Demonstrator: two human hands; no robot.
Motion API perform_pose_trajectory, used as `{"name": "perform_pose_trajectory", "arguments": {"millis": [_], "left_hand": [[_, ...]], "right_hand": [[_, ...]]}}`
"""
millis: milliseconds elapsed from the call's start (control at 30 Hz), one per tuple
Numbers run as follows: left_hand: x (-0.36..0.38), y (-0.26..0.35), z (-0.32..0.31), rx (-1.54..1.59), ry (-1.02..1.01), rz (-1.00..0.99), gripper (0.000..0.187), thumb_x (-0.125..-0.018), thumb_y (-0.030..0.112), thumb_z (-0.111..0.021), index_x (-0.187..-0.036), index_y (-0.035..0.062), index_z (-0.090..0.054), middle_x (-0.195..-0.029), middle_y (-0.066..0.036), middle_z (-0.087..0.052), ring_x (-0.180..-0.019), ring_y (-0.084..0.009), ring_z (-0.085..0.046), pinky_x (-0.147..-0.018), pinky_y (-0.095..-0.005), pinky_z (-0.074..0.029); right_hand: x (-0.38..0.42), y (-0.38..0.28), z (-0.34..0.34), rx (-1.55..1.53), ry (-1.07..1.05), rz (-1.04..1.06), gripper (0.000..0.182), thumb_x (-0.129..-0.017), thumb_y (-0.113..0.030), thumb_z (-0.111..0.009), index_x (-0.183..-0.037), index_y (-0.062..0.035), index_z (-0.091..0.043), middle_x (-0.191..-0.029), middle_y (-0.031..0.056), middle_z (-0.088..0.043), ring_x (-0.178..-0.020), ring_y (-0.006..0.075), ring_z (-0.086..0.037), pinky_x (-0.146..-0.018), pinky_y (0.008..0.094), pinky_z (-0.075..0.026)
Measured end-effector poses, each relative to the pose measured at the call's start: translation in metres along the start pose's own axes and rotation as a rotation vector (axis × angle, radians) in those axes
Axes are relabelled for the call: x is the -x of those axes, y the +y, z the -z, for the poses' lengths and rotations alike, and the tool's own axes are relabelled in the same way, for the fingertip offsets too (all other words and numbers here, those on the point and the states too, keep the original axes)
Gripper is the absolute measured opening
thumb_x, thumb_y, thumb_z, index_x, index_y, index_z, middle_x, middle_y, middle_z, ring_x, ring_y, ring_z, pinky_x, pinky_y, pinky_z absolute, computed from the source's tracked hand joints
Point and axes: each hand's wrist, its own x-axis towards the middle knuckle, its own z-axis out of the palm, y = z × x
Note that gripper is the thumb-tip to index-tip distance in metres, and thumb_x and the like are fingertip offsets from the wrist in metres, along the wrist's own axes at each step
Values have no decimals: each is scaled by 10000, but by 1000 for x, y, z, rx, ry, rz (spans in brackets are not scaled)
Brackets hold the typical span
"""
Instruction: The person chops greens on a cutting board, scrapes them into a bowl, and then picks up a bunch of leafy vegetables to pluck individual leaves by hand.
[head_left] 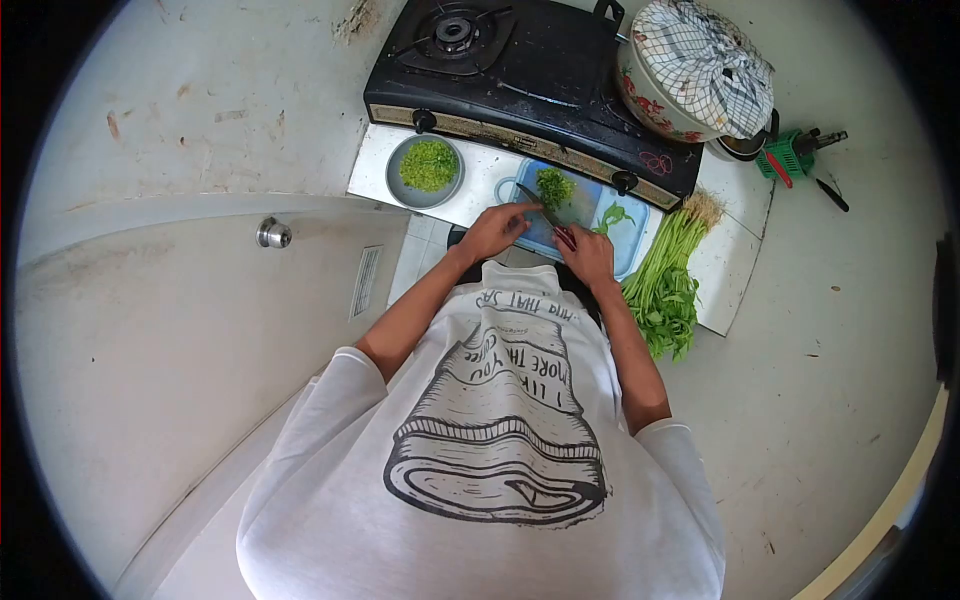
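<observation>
My right hand (590, 256) is closed around the dark red handle of a knife (566, 238), over the blue cutting board (627, 262). The knife's blade slants up and left across the board. Beside the blade is my left hand (495, 232), its fingers stretched toward the metal and the index fingertip right at it. A small heap of chopped green leaves (554, 187) lies on the board just beyond the blade. A few loose whole leaves (614, 217) rest to the right of it.
A grey bowl (395, 188) of chopped greens (428, 165) stands left of the board. To the right lies a bunch of leafy stalks (668, 270). Behind are a black gas stove (560, 65), a cloth-covered pot (650, 98), a green basket (785, 155) of utensils and another knife (832, 195).
</observation>
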Motion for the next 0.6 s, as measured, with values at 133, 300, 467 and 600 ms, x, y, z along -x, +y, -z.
{"name": "perform_pose_trajectory", "arguments": {"millis": [133,300,467,600], "left_hand": [[-15,3,-1,-105,-145,-59,513,-946,100,-643,-1453,155,-583,-1038,-203,-732,-865,-355,-713,-821,-453,-567],[-36,-12,3,-258,-111,-155,545,-943,123,-638,-1479,182,-558,-962,-199,-737,-844,-367,-715,-802,-466,-560],[-56,-8,19,-257,-174,-10,537,-935,124,-649,-1466,147,-563,-874,-175,-732,-813,-359,-718,-768,-459,-556],[-68,-14,30,-213,-226,-27,500,-940,127,-658,-1435,130,-583,-817,-169,-708,-767,-338,-705,-732,-443,-539]], "right_hand": [[5,-2,3,-22,60,32,309,-930,-391,-692,-934,-82,-679,-815,150,-742,-751,356,-714,-760,479,-513],[10,2,2,-75,77,6,291,-916,-366,-710,-915,-78,-672,-791,152,-730,-740,361,-707,-757,487,-517],[19,9,0,-146,60,-94,335,-917,-380,-727,-897,-48,-680,-781,194,-717,-731,408,-698,-709,498,-557],[36,11,-1,-221,51,-257,373,-926,-403,-721,-916,-30,-704,-794,222,-713,-754,420,-701,-723,495,-556]]}}
